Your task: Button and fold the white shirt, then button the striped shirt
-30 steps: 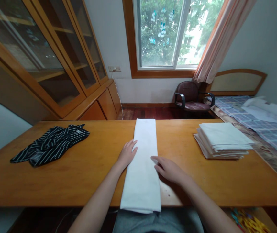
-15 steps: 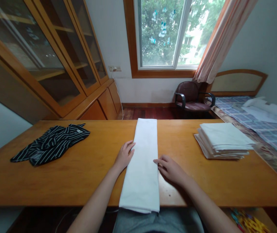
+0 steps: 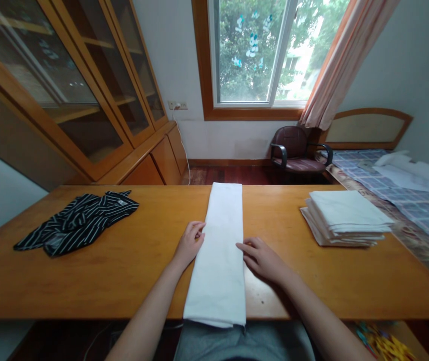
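Note:
A long white folded cloth (image 3: 222, 250) lies lengthwise on the table, its near end at the front edge. My left hand (image 3: 191, 243) rests along its left edge, with the fingers bent a little and apart and the tips touching the fabric. On the opposite side, my right hand (image 3: 261, 255) has its fingers apart and loosely stretched, one fingertip over the cloth's right edge. Neither hand is visibly closed around the fabric. Off to the right is a stack of folded white cloths (image 3: 350, 213). A black garment with white stripes (image 3: 82, 220) lies crumpled on the left.
The wooden table (image 3: 154, 281) spans the view. Behind it stand a glass-door cabinet (image 3: 86, 90) and a dark red armchair (image 3: 295, 150). A bed (image 3: 417, 195) with a checked cover is at the right. Yellow items (image 3: 383, 346) show below the table's front right.
My left hand has drawn back slightly to the cloth's left edge, its fingers more bent. My right hand has shifted very little. The cloth stays nearly in place.

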Motion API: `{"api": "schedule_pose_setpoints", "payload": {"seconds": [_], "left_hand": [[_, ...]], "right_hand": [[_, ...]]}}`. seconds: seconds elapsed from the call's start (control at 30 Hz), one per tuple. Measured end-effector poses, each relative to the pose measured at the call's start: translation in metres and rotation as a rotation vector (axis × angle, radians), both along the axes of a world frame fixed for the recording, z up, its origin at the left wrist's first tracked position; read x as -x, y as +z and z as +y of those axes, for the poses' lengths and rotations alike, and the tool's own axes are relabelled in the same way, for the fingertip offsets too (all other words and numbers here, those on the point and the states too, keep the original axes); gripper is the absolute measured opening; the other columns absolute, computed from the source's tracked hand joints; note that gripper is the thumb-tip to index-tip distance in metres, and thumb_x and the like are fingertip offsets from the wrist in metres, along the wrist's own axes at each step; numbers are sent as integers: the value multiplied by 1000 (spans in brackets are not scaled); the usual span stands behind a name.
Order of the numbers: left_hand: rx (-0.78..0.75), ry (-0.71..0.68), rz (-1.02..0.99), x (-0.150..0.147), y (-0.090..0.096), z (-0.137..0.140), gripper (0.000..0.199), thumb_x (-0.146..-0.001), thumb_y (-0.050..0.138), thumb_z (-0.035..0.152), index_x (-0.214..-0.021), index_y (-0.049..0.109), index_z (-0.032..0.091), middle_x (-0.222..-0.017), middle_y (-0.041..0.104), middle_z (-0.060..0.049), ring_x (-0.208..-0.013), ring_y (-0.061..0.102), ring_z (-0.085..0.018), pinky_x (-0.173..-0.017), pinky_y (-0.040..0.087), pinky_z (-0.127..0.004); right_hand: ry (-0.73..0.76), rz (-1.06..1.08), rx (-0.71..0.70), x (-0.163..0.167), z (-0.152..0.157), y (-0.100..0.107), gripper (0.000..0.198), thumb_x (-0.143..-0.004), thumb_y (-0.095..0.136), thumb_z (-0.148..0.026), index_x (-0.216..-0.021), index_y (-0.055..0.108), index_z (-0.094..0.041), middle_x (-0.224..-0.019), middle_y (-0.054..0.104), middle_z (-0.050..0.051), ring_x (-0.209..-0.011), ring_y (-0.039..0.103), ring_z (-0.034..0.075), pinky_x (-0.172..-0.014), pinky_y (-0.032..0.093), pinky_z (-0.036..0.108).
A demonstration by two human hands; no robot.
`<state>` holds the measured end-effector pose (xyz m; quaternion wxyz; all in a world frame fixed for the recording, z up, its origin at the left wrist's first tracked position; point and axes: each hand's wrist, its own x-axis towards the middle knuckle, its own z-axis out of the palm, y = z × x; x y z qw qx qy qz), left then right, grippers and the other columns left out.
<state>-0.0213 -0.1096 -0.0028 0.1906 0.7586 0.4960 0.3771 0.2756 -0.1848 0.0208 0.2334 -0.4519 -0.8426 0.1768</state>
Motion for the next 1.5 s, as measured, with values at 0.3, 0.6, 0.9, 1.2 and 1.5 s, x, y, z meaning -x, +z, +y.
{"api": "schedule_pose_setpoints", "payload": {"seconds": [0.3,0.6,0.9,1.2,1.5], "left_hand": [[-6,8,-12,2,-1,-1,26,-90,49,21,-112,64,20,-114,57,-7,-84,62,-14,-82,58,-33],[11,-31,9,10,5,-13,25,-92,48,21,-109,67,21,-113,58,-7,-86,65,-15,-83,59,-34],[-24,-221,133,33,8,-34,33,-95,43,15,-111,70,25,-121,57,-8,-116,59,-20,-102,52,-38],[-37,-339,297,51,-3,-41,44,-97,44,12,-130,62,35,-144,52,-3,-129,54,-20,-107,49,-37],[-129,-313,392,48,-11,-28,43,-98,47,15,-135,58,34,-146,53,-4,-126,58,-19,-105,51,-36]], "right_hand": [[-25,19,-21,-3,-1,-3,39,-96,53,-25,-134,58,-28,-125,58,10,-113,56,24,-98,50,41],[60,-84,-87,-2,-26,0,31,-96,56,-28,-125,64,-31,-124,59,9,-101,59,22,-88,51,37],[202,-176,-116,-1,-30,11,32,-98,53,-42,-125,64,-29,-126,63,8,-103,57,24,-89,51,40],[157,-196,-173,-3,-15,2,29,-99,52,-35,-124,66,-28,-125,65,7,-104,59,23,-89,53,39],[84,-98,-213,-12,-2,-14,30,-100,51,-25,-125,65,-29,-128,66,7,-106,61,22,-89,55,37]]}}
